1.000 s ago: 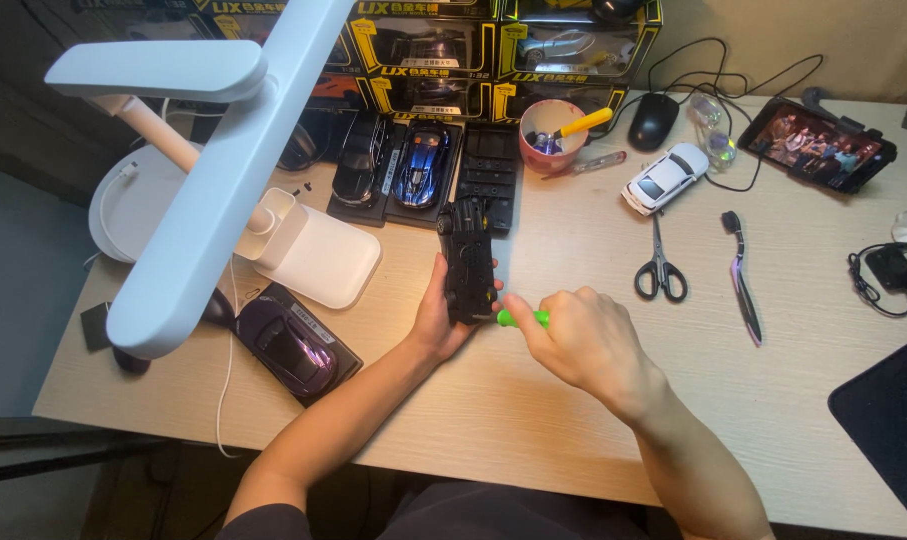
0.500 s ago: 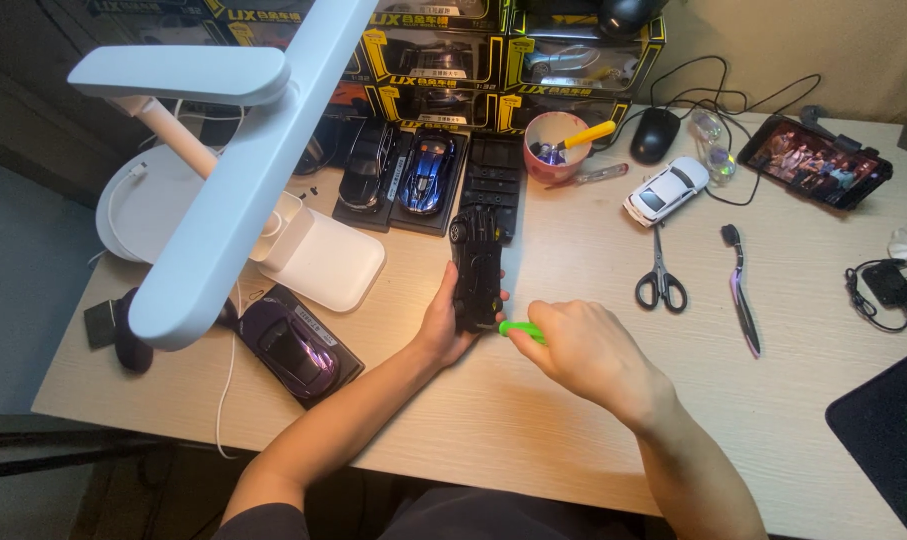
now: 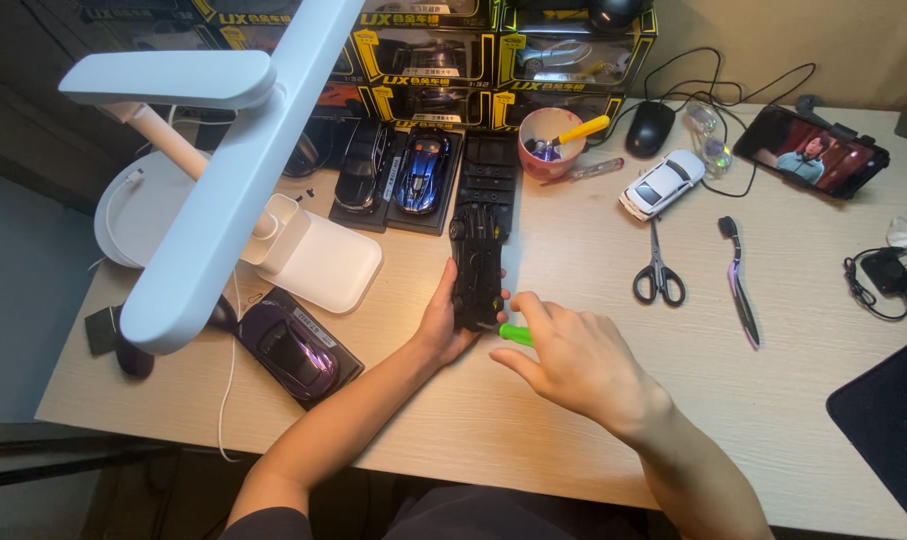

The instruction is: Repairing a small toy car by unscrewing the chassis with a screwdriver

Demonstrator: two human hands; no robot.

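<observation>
Gripping black model car (image 3: 476,270), left hand (image 3: 443,325); right hand (image 3: 573,362) pinches green screwdriver (image 3: 514,334).

Scissors (image 3: 658,272) lie right of the model car (image 3: 476,270), mug (image 3: 551,142) behind.

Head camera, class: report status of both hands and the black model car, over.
Left hand grips black model car, underside up, on the desk. Right hand holds green-handled screwdriver at car's near end. Scissors lie apart to the right.

left hand (image 3: 445,325) grips upturned black toy car (image 3: 476,268) at desk (image 3: 533,440) centre | right hand (image 3: 573,362) holds green-handled screwdriver (image 3: 514,334) against it | scissors (image 3: 657,270), white toy car (image 3: 661,183) toward far right edge
</observation>
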